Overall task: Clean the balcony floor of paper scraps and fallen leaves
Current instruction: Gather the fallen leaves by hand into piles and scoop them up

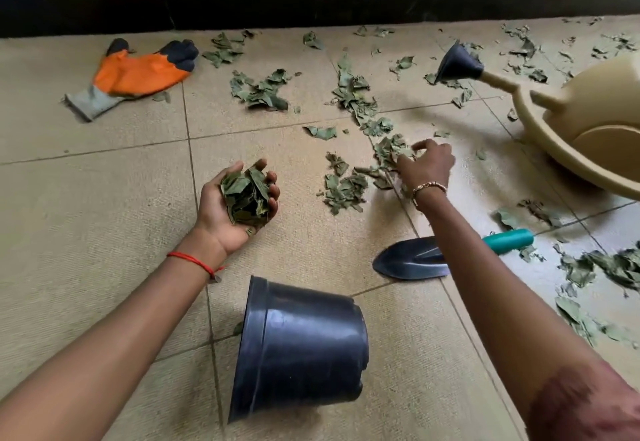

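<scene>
Gathering leaves off the floor is the step: the left hand cups a handful, the right hand curls among strewn ones, grip unclear, and next must pinch more.

Black plastic flowerpot lies on its side. Teal-handled dark metal trowel lies near it. Orange-and-grey fabric glove and beige plastic watering can lie well apart.

We log mostly beige, green and black here.
Dull green leaves on the beige fine-weave floor with dark grout lines; glove orange, black fingertips, grey cuff; pot black; trowel dark grey with teal handle; watering can beige, black nozzle; red thread, gold bracelet, maroon sleeve.
</scene>
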The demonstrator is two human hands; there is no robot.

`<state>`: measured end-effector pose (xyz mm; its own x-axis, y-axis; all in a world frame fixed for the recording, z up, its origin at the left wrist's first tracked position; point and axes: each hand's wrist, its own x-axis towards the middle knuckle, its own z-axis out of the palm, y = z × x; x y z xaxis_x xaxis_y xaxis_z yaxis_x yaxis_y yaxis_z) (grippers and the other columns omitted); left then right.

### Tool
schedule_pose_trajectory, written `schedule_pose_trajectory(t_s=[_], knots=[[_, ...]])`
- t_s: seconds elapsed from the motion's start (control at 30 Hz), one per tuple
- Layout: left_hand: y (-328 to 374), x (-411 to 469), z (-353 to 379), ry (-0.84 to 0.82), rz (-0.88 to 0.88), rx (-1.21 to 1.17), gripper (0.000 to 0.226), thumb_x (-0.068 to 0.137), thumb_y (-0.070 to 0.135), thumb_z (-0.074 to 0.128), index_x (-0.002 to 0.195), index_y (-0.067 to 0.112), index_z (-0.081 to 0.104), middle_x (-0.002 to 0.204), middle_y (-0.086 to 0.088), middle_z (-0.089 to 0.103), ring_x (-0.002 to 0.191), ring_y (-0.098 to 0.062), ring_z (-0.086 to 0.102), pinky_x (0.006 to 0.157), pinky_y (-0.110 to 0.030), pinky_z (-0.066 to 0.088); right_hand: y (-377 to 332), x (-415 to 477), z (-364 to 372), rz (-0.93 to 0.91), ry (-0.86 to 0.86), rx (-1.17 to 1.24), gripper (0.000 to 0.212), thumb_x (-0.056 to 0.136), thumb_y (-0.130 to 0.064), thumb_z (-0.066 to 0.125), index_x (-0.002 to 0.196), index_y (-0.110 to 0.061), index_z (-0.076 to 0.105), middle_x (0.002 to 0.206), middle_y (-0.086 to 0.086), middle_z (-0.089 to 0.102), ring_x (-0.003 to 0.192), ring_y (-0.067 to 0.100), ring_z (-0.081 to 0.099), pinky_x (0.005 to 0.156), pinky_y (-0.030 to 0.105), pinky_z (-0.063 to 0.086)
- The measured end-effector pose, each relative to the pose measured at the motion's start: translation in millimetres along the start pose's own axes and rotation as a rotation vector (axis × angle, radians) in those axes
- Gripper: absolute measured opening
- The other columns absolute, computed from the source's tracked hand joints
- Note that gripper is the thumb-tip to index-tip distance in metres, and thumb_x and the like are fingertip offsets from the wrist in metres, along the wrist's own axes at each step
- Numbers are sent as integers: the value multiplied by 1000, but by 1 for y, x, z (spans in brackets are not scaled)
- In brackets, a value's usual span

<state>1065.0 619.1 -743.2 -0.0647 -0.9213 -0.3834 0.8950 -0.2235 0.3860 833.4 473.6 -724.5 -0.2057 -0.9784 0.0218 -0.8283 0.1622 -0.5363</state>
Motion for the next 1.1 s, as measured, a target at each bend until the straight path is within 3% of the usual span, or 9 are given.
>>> schedule_pose_trajectory(t_s=[0.23, 0.4, 0.53, 0.67, 0.77, 0.87, 0.93, 1.0, 1.1], knots=[[-2, 2, -1, -31, -17, -32, 28, 56, 22, 71, 81, 10, 72, 80, -7, 63, 63, -18, 62, 55, -25, 54, 13, -2, 22, -78, -211, -22, 68, 88, -47, 53, 141, -10, 32, 151, 16, 22, 139, 30, 19, 115, 44, 19], [-3, 4, 2, -10, -3, -33, 28, 53, 22, 71, 79, 10, 73, 80, -6, 62, 62, -17, 61, 53, -25, 53, -5, -20, 25, -207, -159, 205, 44, 90, -37, 54, 124, -9, 52, 120, 13, 58, 115, 26, 51, 93, 38, 44], [-4, 4, 3, -9, -3, -36, 27, 57, 23, 68, 79, 10, 73, 80, -6, 62, 62, -16, 61, 53, -25, 53, -16, -14, 16, -207, 53, 185, 36, 92, -32, 51, 118, -10, 59, 119, 8, 58, 110, 20, 50, 77, 22, 33], [-5, 2, 3, 13, 2, -16, 25, 58, 25, 66, 78, 11, 73, 79, -5, 62, 61, -16, 60, 53, -23, 52, -7, 0, 26, -236, -229, 123, 58, 93, -38, 51, 140, -10, 36, 150, 11, 24, 138, 22, 22, 109, 31, 23], [-5, 1, 4, 16, 0, -17, 25, 58, 25, 65, 78, 11, 73, 79, -5, 62, 61, -15, 60, 52, -23, 52, -3, 0, 36, -328, -361, 12, 62, 94, -43, 45, 144, -10, 29, 154, 8, 19, 142, 21, 16, 115, 37, 11], [-4, 0, 3, 22, 2, -17, 25, 59, 25, 65, 78, 11, 72, 79, -5, 62, 61, -15, 60, 52, -23, 52, -9, -8, 35, -397, -232, 187, 39, 92, -37, 53, 111, -4, 63, 113, 12, 61, 104, 23, 55, 90, 36, 44], [-3, 0, 2, 26, 10, -21, 25, 59, 25, 64, 78, 11, 73, 79, -5, 63, 61, -16, 60, 53, -23, 52, -15, -11, 32, -412, -56, 333, 26, 90, -27, 58, 86, -5, 70, 79, 6, 66, 72, 17, 58, 66, 31, 47], [-2, 0, 1, 29, 17, -26, 25, 60, 25, 64, 78, 11, 72, 79, -5, 62, 61, -16, 60, 53, -23, 52, -20, -8, 32, -391, 80, 381, 21, 89, -21, 58, 84, -5, 70, 78, 7, 69, 68, 15, 57, 64, 31, 47], [-2, -1, 0, 21, 23, -34, 25, 60, 26, 64, 79, 10, 72, 79, -6, 63, 61, -16, 60, 53, -23, 52, -25, 4, 37, -388, 73, 282, 21, 88, -18, 56, 100, -5, 67, 104, 10, 65, 97, 23, 58, 80, 27, 43]])
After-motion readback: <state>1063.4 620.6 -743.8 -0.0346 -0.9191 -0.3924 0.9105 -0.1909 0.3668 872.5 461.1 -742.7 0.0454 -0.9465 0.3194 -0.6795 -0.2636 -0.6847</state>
